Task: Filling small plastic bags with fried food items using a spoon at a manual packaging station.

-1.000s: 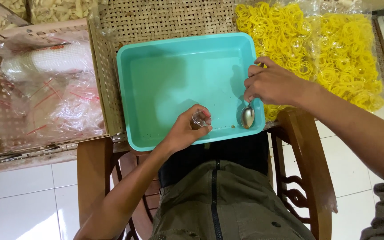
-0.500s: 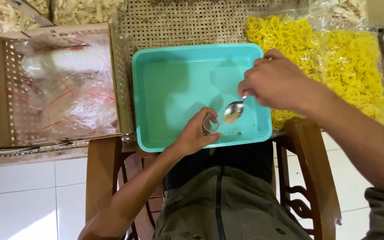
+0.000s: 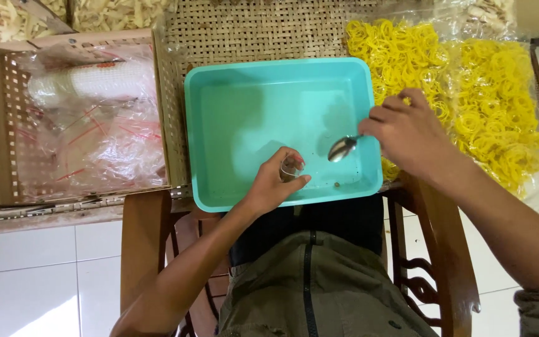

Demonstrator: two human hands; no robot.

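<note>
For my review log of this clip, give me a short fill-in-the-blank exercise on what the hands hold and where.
1. The right hand holds a metal ____ over the tub.
2. The left hand holds a small clear cup inside the ____ plastic tub.
3. The bag of ring-shaped crackers to the right of the tub is ____ in colour.

Missing words: spoon; turquoise; yellow

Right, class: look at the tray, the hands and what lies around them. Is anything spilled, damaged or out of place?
Nothing much. The turquoise tray sits level, unbroken and almost bare, with a few dark specks near its front edge. The left hand holds a small clear cup inside it; the right hand holds a spoon. The yellow rings stay bagged.
</note>
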